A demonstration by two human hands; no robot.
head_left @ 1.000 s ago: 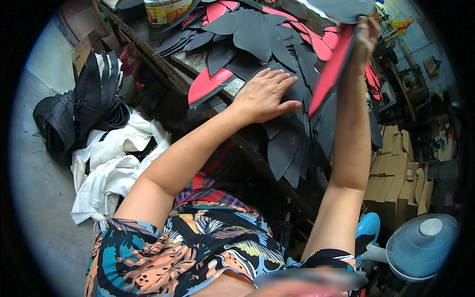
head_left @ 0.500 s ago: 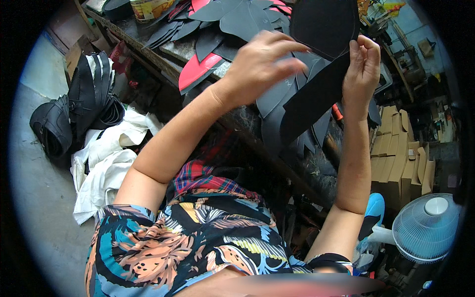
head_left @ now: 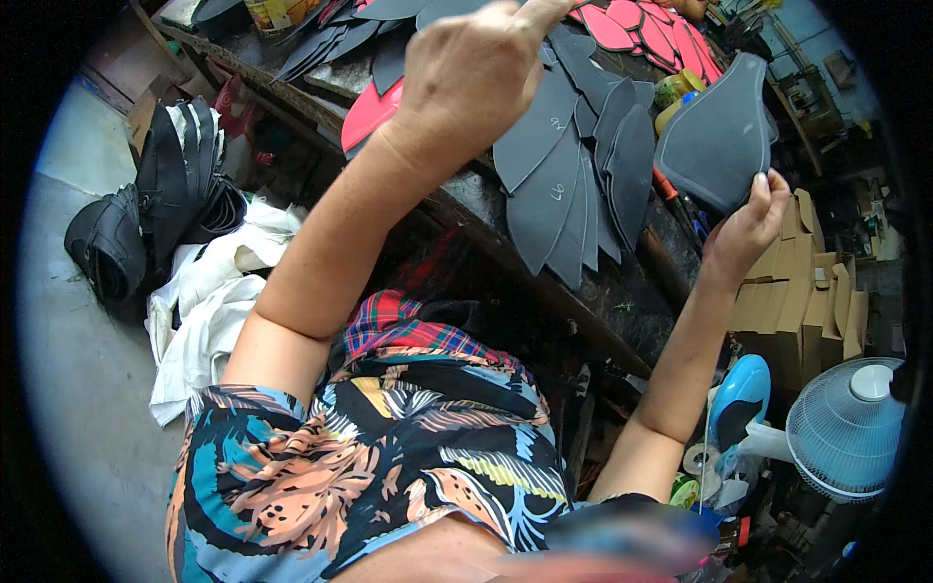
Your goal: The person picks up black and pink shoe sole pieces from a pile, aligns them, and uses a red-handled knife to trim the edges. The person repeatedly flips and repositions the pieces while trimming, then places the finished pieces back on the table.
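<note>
My right hand (head_left: 748, 228) pinches the lower corner of a dark grey, curved flat panel (head_left: 714, 136) with a pale line along its edge. The panel is held up at the right of the workbench. My left hand (head_left: 476, 78) is raised over the bench at the top of the view, its back toward me. One finger stretches to the upper right, but the fingertips run out at the picture's edge, so any hold there is hidden. Beneath and beside it lie overlapping dark grey leaf-shaped pieces (head_left: 544, 180), some with chalk marks.
Pink-red cut pieces (head_left: 646, 29) lie on the far bench. A red-handled tool (head_left: 665, 185) and a yellow container (head_left: 678, 89) are near the panel. Cardboard boxes (head_left: 787, 316) and a fan (head_left: 844, 428) stand at right. Bundled black pieces (head_left: 105, 248) and white cloth (head_left: 209, 311) lie left.
My right hand has moved right and slightly down, and its panel now shows a grey face. My left hand has risen toward the top edge. The black strip near my right hand has gone from view.
</note>
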